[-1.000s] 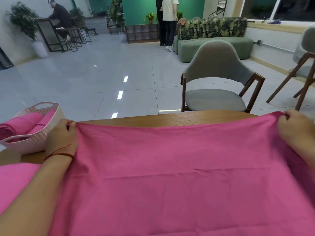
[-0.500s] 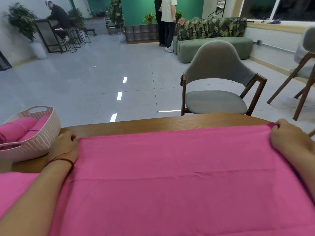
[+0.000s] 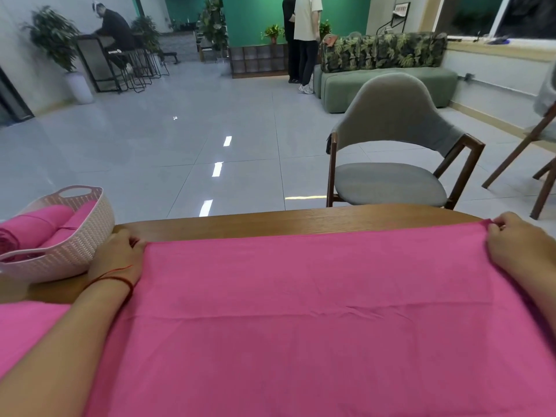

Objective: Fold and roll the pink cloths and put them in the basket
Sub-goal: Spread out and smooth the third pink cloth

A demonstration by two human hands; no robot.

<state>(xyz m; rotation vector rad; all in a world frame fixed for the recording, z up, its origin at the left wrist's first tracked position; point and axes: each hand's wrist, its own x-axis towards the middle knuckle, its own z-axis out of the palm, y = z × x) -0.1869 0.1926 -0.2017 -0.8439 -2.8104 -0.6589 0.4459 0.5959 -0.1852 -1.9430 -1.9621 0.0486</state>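
Observation:
A large pink cloth (image 3: 316,296) lies spread flat over the wooden table (image 3: 301,221), its far edge near the table's far rim. My left hand (image 3: 117,260) pinches the cloth's far left corner, and my right hand (image 3: 517,248) pinches the far right corner. A white woven basket (image 3: 75,245) stands at the left, just beside my left hand, with rolled pink cloths (image 3: 39,224) inside. More pink cloth (image 3: 27,332) lies at the near left, partly under my left forearm.
A grey chair with wooden legs (image 3: 391,164) stands just beyond the table's far edge. Another wooden chair (image 3: 541,145) is at the far right. People, a green sofa (image 3: 385,85) and plants are far back across the tiled floor.
Both hands have lowered the cloth's far edge down onto the table and drawn it slightly nearer. The cloth now lies flat. The basket has not moved.

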